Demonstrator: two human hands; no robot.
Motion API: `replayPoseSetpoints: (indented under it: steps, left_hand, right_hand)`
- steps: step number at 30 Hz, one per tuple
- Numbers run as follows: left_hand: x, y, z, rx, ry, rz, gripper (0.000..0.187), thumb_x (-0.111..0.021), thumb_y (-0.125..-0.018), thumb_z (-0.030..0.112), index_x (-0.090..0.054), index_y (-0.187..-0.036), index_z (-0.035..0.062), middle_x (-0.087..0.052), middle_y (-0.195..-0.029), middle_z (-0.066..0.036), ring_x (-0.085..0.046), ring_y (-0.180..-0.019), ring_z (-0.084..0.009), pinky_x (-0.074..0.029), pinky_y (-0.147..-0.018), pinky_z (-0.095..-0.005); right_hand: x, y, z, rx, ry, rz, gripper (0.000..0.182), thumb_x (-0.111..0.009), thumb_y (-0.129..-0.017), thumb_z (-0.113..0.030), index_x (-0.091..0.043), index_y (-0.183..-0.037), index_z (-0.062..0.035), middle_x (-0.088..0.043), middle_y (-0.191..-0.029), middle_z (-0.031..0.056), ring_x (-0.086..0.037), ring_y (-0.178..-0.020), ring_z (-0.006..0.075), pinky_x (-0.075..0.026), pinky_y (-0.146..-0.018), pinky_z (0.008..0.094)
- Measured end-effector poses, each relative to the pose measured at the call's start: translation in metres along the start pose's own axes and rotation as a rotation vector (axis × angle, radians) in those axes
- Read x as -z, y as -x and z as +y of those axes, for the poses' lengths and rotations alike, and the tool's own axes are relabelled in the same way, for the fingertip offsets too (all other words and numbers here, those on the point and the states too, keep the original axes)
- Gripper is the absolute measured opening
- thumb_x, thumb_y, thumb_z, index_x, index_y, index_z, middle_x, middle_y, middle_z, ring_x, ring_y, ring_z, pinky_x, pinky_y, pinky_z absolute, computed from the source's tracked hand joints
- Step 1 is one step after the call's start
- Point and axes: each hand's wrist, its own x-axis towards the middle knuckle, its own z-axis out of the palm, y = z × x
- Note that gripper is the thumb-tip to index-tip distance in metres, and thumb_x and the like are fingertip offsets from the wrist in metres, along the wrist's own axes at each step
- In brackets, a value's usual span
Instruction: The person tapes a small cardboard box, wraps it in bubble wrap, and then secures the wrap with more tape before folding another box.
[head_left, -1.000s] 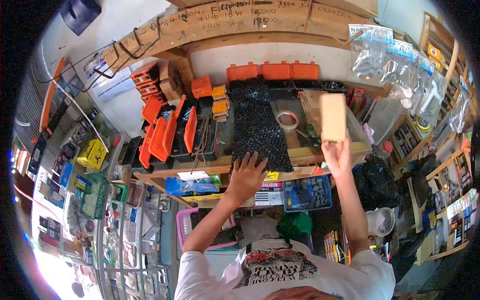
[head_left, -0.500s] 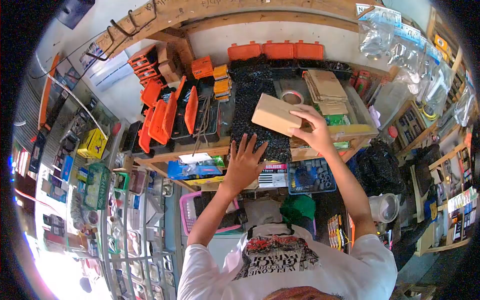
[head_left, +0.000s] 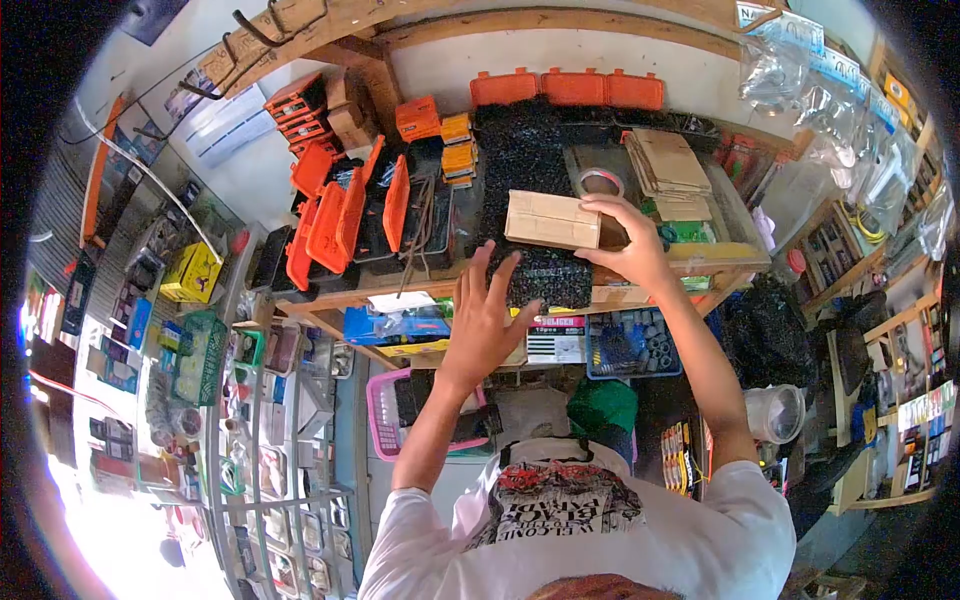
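Observation:
A closed brown cardboard box (head_left: 552, 220) sits at the middle of the bench, over a long strip of black bubble wrap (head_left: 520, 150). My right hand (head_left: 632, 240) grips its right end, thumb at the near side and fingers on top. My left hand (head_left: 487, 315) is just in front of the box's left end, fingers spread, near the edge of the black wrap and holding nothing. Behind my right hand lies a roll of tape (head_left: 601, 183).
Flattened cardboard pieces (head_left: 668, 170) are stacked at the back right. Open orange-lidded cases (head_left: 335, 225) stand at the left, beside small orange boxes (head_left: 458, 150). Under the bench are a blue crate (head_left: 635, 350) and a pink basket (head_left: 383, 420). Plastic bags (head_left: 850, 120) hang at upper right.
The box has turned to lie more level, with a seamed face now showing. My left hand has lifted off the black wrap and its fingers have curled slightly. The view has shifted a little.

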Motion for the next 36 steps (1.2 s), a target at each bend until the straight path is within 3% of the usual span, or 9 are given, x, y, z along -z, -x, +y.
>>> replayPoseSetpoints:
  steps: [7,10,14,17,18,20,25,29,36]
  left_hand:
    - [-0.024,0.001,-0.003,-0.112,-0.205,0.014,0.067,-0.078,-0.078,0.025,-0.051,-0.138,0.0127,-0.035,-0.149,-0.023,-0.035,-0.137,-0.0467,-0.028,-0.113,-0.0606]
    - [-0.044,0.015,-0.005,-0.155,-0.336,-0.111,0.064,-0.076,-0.081,0.026,-0.050,-0.139,0.0136,-0.034,-0.149,-0.024,-0.029,-0.141,-0.0454,-0.026,-0.113,-0.0622]
    - [-0.067,0.020,-0.029,-0.274,-0.590,-0.176,0.062,-0.066,-0.084,0.015,-0.049,-0.144,0.0185,-0.032,-0.154,-0.023,-0.031,-0.142,-0.0441,-0.024,-0.114,-0.0623]
    - [-0.074,0.024,-0.042,-0.258,-0.519,-0.172,0.065,-0.060,-0.085,0.007,-0.045,-0.147,0.0197,-0.035,-0.155,-0.017,-0.035,-0.141,-0.0401,-0.026,-0.114,-0.0618]
    - [-0.075,0.019,-0.046,-0.255,-0.486,-0.156,0.066,-0.060,-0.085,0.006,-0.044,-0.148,0.0198,-0.035,-0.155,-0.015,-0.036,-0.140,-0.0392,-0.026,-0.114,-0.0617]
    - [-0.071,0.018,-0.048,-0.244,-0.472,-0.150,0.067,-0.061,-0.085,0.006,-0.043,-0.148,0.0201,-0.042,-0.151,-0.011,-0.039,-0.138,-0.0351,-0.028,-0.113,-0.0608]
    - [-0.051,0.013,-0.036,-0.317,-0.369,-0.047,0.056,-0.063,-0.080,0.006,-0.056,-0.136,0.0140,-0.059,-0.133,-0.009,-0.055,-0.121,-0.0237,-0.039,-0.104,-0.0521]
    - [-0.019,0.008,-0.009,-0.339,-0.303,0.015,0.043,-0.063,-0.077,0.008,-0.065,-0.120,0.0061,-0.071,-0.094,-0.004,-0.066,-0.088,-0.0199,-0.049,-0.084,-0.0368]
    - [0.011,-0.020,0.011,-0.169,-0.089,-0.130,0.035,-0.070,-0.079,0.015,-0.066,-0.113,0.0074,-0.070,-0.093,-0.007,-0.065,-0.085,-0.0258,-0.050,-0.082,-0.0409]
  right_hand:
    - [-0.010,-0.022,0.023,-0.017,-0.062,-0.134,0.062,-0.088,-0.070,-0.016,-0.062,-0.126,-0.0083,-0.063,-0.130,0.0103,-0.060,-0.121,0.0267,-0.046,-0.105,0.0387]
    - [-0.011,-0.039,0.037,-0.011,-0.037,-0.155,0.060,-0.088,-0.070,-0.017,-0.064,-0.124,-0.0068,-0.065,-0.128,0.0107,-0.060,-0.120,0.0256,-0.046,-0.104,0.0383]
    - [-0.019,-0.044,0.064,-0.064,-0.076,-0.255,0.057,-0.086,-0.071,-0.023,-0.066,-0.122,-0.0092,-0.066,-0.128,0.0089,-0.061,-0.118,0.0238,-0.042,-0.105,0.0372]
    - [-0.032,-0.038,0.090,-0.173,-0.298,-0.283,0.055,-0.085,-0.072,-0.020,-0.067,-0.123,-0.0083,-0.065,-0.128,0.0095,-0.060,-0.119,0.0214,-0.042,-0.105,0.0365]
    - [-0.026,-0.040,0.090,-0.056,0.017,-0.318,0.054,-0.085,-0.073,-0.016,-0.067,-0.122,-0.0064,-0.063,-0.130,0.0120,-0.058,-0.121,0.0220,-0.043,-0.105,0.0356]
    - [-0.025,-0.042,0.079,-0.210,-0.244,-0.338,0.055,-0.087,-0.073,-0.019,-0.067,-0.123,-0.0066,-0.062,-0.131,0.0130,-0.057,-0.123,0.0226,-0.042,-0.106,0.0352]
    - [-0.013,-0.040,0.060,-0.234,-0.256,-0.377,0.053,-0.086,-0.074,-0.016,-0.067,-0.122,-0.0069,-0.063,-0.130,0.0097,-0.058,-0.118,0.0199,-0.044,-0.102,0.0340]
    - [-0.005,-0.028,0.051,-0.160,-0.133,-0.390,0.057,-0.089,-0.071,-0.019,-0.068,-0.123,-0.0086,-0.063,-0.132,0.0109,-0.058,-0.123,0.0228,-0.045,-0.105,0.0358]
    - [0.005,-0.019,0.026,-0.211,-0.143,-0.408,0.058,-0.088,-0.070,-0.021,-0.067,-0.123,-0.0100,-0.063,-0.132,0.0109,-0.058,-0.125,0.0266,-0.044,-0.108,0.0379]
